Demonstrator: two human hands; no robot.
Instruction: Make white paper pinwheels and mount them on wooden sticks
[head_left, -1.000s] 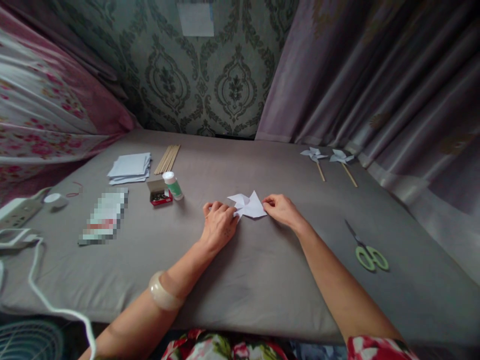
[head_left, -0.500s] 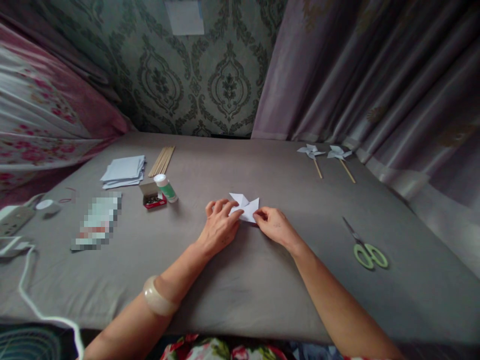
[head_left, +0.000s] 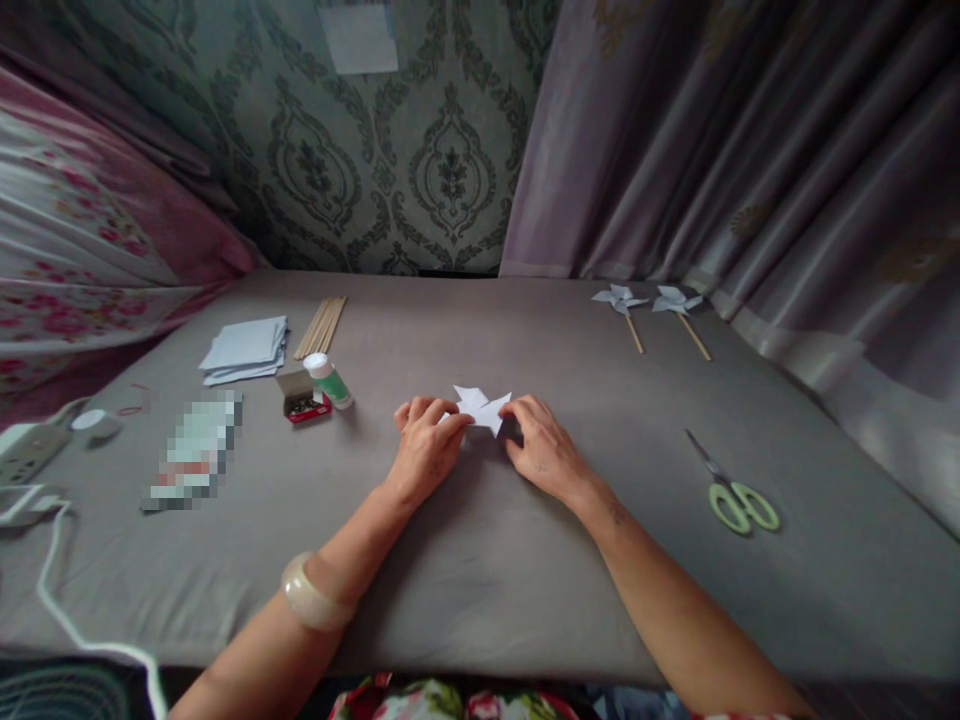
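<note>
A white paper pinwheel [head_left: 484, 410] with folded, pointed blades is between my two hands near the middle of the table. My left hand [head_left: 427, 440] pinches its left side between thumb and fingers, which cover that edge. On the other side, my right hand [head_left: 544, 445] has its curled fingers at the right blades, the thumb lower and a little apart from the forefinger. No stick shows on this pinwheel. Two finished-looking pinwheels on sticks, a left one [head_left: 619, 299] and a right one [head_left: 677, 300], lie at the back right.
Green-handled scissors [head_left: 731, 490] lie to the right. Leftward are a small open red box [head_left: 307, 408], a glue stick [head_left: 328, 380], wooden sticks [head_left: 321, 327], stacked paper [head_left: 246, 348], a blurred packet [head_left: 193, 450], a white cap [head_left: 96, 422] and a power strip [head_left: 30, 450] with a white cable.
Both hands have shifted slightly, and the pinwheel's blades sit at a different angle. My right hand's fingers have moved up along the right blade, and its thumb has come away from the forefinger.
</note>
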